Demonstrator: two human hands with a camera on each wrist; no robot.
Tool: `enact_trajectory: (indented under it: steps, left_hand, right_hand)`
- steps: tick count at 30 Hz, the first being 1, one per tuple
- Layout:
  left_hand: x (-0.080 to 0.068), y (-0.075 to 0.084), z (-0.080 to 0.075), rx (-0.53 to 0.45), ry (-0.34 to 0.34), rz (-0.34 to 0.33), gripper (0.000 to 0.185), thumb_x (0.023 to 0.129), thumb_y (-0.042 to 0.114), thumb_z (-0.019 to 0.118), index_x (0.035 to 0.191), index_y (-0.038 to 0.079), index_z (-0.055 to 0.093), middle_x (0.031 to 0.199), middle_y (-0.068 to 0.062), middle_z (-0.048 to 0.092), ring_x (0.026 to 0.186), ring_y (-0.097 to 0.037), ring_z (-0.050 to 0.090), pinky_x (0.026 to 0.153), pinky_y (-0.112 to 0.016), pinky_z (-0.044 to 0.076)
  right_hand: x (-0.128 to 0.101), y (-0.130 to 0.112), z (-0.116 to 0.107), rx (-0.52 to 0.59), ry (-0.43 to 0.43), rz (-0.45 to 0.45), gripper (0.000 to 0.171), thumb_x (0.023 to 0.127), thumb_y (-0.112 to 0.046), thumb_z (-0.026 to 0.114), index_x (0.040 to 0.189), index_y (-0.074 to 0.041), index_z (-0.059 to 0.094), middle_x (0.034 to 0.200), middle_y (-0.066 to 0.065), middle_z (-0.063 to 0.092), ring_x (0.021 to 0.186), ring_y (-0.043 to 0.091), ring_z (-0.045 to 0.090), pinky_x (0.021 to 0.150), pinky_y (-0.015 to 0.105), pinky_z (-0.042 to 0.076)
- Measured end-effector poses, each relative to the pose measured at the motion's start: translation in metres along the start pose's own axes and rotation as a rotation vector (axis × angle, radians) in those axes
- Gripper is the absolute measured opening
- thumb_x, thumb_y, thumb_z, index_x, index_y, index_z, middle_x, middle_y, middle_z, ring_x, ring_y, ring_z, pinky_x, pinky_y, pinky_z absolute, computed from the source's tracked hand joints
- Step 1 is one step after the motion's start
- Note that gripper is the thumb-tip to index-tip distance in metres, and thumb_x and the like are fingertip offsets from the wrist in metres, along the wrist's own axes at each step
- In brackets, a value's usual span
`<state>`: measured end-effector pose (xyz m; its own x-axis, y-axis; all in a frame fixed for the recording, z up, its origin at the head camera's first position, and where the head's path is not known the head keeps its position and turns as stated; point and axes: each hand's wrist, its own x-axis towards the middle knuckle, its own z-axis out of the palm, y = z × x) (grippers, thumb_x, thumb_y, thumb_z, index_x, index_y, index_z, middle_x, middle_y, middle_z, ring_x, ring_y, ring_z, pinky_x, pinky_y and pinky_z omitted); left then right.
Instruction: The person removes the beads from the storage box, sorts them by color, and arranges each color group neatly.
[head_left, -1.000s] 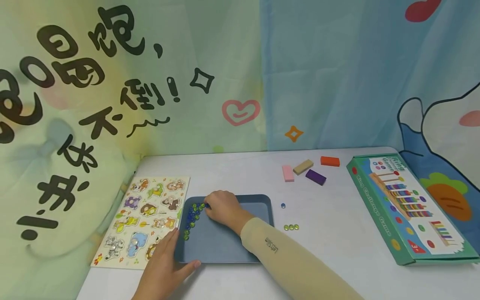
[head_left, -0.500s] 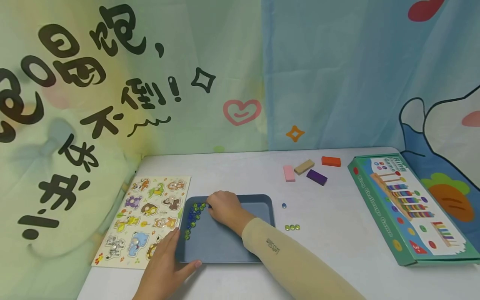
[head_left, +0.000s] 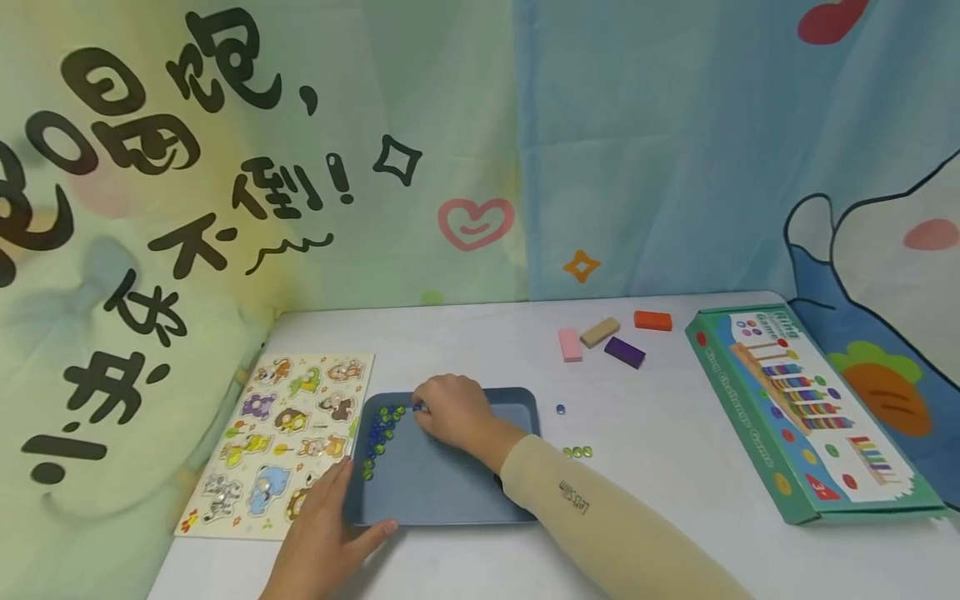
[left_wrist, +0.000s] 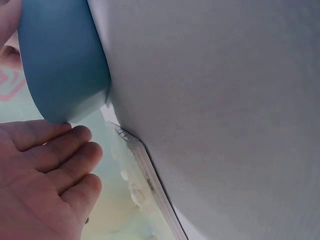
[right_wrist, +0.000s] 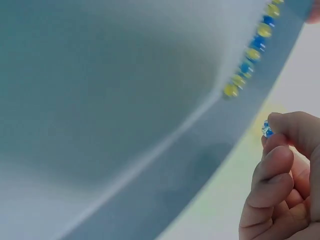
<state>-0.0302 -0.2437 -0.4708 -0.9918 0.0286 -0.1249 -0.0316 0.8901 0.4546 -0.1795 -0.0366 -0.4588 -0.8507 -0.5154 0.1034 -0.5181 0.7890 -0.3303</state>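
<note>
My right hand [head_left: 456, 410] is over the back of the grey-blue tray [head_left: 442, 504]. Its thumb and forefinger pinch a clear-and-blue glass marble [right_wrist: 267, 130]. Blue and yellow-green marbles [head_left: 378, 432] are gathered along the tray's left side, some stretching along the back wall, just left of those fingertips. My left hand [head_left: 322, 529] rests against the tray's left front corner, fingers along the outer side and thumb by the front rim. In the left wrist view its fingers [left_wrist: 65, 160] are fairly straight, the tips at the tray's edge.
A wooden animal puzzle board [head_left: 277, 442] lies left of the tray. To the right are a single blue marble [head_left: 560, 409] and three yellow-green marbles [head_left: 577, 452]. Several coloured blocks [head_left: 625, 352] lie further back, and a green game box [head_left: 810, 417] at far right.
My right hand has drawn slightly right, away from the marbles in the tray, and the marble in its fingertips now shows. The left hand stays at the tray's corner.
</note>
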Motion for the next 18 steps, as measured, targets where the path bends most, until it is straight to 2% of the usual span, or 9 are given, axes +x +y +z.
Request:
enact_trajectory:
  steps: [9, 14, 18]
  left_hand:
    - [0.000, 0.000, -0.001, 0.005, -0.031, -0.032, 0.117, 0.082, 0.067, 0.079, 0.163, -0.002, 0.029, 0.168, -0.026, 0.032, 0.154, -0.050, 0.032, 0.125, -0.067, 0.032]
    - [-0.001, 0.001, -0.001, -0.003, -0.034, -0.028, 0.116, 0.083, 0.067, 0.079, 0.163, -0.002, 0.030, 0.168, -0.026, 0.032, 0.154, -0.050, 0.032, 0.125, -0.067, 0.032]
    - [-0.001, 0.002, -0.002, -0.001, -0.039, -0.027, 0.117, 0.083, 0.067, 0.078, 0.163, -0.002, 0.029, 0.168, -0.026, 0.031, 0.154, -0.050, 0.031, 0.125, -0.067, 0.031]
  right_hand:
    - [-0.018, 0.016, -0.042, 0.074, 0.083, 0.000, 0.016, 0.098, -0.025, 0.075, 0.111, -0.019, 0.082, 0.084, -0.005, 0.074, 0.069, 0.007, 0.061, 0.061, 0.024, 0.052]
    - [-0.033, 0.036, -0.062, 0.121, 0.140, 0.017, 0.012, 0.095, -0.022, 0.076, 0.105, -0.019, 0.083, 0.070, -0.009, 0.060, 0.062, 0.006, 0.049, 0.055, 0.021, 0.041]
    - [-0.044, 0.055, -0.076, 0.157, 0.176, 0.040, 0.011, 0.094, -0.021, 0.077, 0.103, -0.019, 0.083, 0.068, -0.010, 0.057, 0.061, 0.006, 0.048, 0.055, 0.021, 0.039]
